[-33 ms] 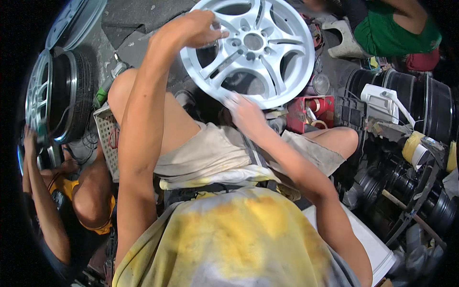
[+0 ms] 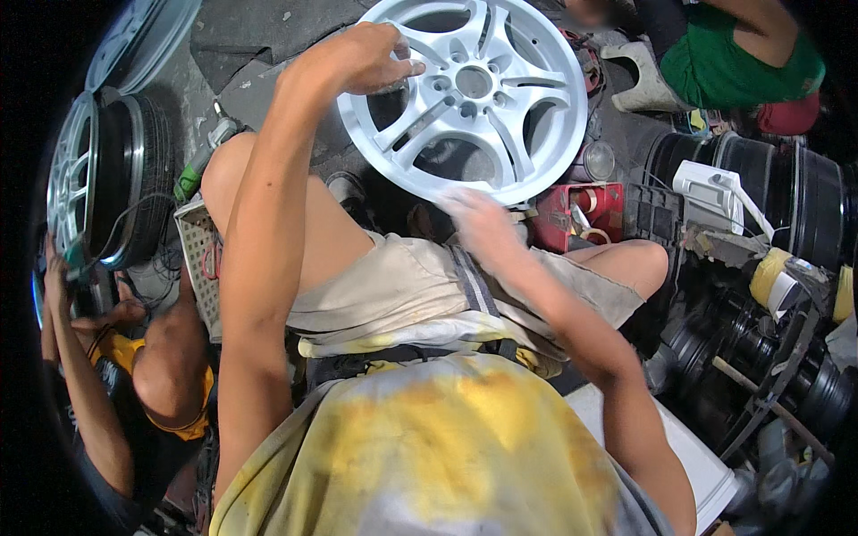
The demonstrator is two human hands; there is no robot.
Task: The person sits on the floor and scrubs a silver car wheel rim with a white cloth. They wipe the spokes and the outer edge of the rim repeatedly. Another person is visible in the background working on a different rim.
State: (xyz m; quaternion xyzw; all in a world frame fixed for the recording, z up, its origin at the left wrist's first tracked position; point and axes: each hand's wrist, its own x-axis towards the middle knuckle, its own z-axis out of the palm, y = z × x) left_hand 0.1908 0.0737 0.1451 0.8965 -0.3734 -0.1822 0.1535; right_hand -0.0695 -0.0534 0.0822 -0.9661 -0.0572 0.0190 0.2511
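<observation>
A silver multi-spoke alloy wheel (image 2: pixel 483 121) is in front of me at the top of the view, its spoked face toward me. My left hand (image 2: pixel 375 58) is closed on its left side, with fingers curled round the edge of a spoke opening. Against the near edge of the rim is my right hand (image 2: pixel 483 223), its fingers smeared by motion. Whether anything lies between those fingers and the rim cannot be made out.
A red box (image 2: pixel 576 219) stands right of my knees, beside a glass jar (image 2: pixel 597 161). Dark wheels (image 2: pixel 751 170) are stacked at right. A green-handled power tool (image 2: pixel 192 174) lies left, near a tyre (image 2: pixel 154 179). One person sits at left, another in green (image 2: pixel 728 58) at far right.
My right hand has slid a little to the right along the wheel's near edge. The left hand keeps its hold, and the wheel has barely moved.
</observation>
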